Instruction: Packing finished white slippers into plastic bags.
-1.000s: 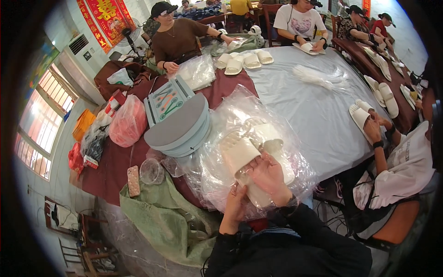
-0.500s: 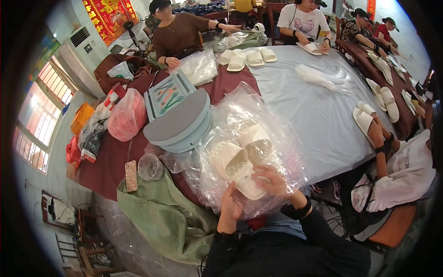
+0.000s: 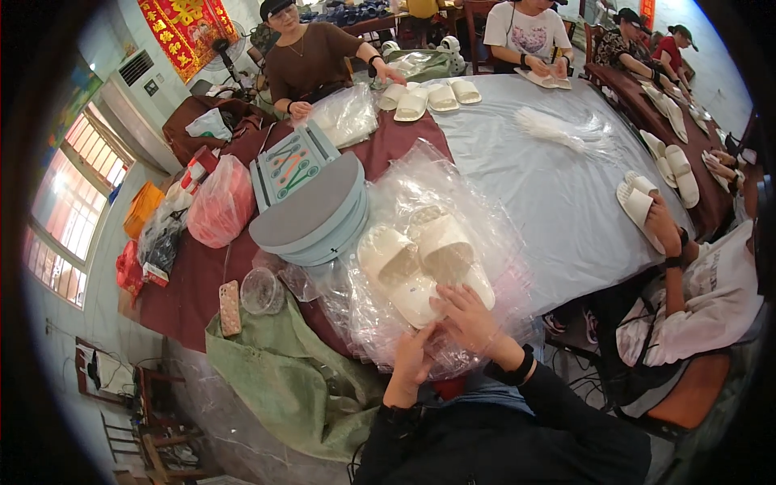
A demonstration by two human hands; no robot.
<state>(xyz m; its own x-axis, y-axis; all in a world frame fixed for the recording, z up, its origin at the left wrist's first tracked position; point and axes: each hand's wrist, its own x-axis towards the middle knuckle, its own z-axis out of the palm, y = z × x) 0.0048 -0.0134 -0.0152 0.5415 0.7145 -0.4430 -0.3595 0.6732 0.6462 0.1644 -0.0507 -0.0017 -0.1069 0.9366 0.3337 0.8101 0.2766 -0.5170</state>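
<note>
A pair of cream slippers lies side by side in front of me, toes pointing away, with glossy clear plastic around them. Beneath is a stack of clear plastic bags. My left hand is at the near end of the left slipper, its fingers drawn together at the bag's edge; the exact grip is partly hidden. Over the heel end of the slippers rests my right hand, fingers stretched out and lying flat.
A grey half-round case stands left of the bags. Nearby are a phone, a round clear tub, a pink plastic bag and green cloth. More slippers lie at the back; co-workers handle others at the back and right.
The slippers, tilted before, now lie flatter and side by side. My right hand has come to rest flat on their heel end. My left hand has shifted slightly right and lower.
</note>
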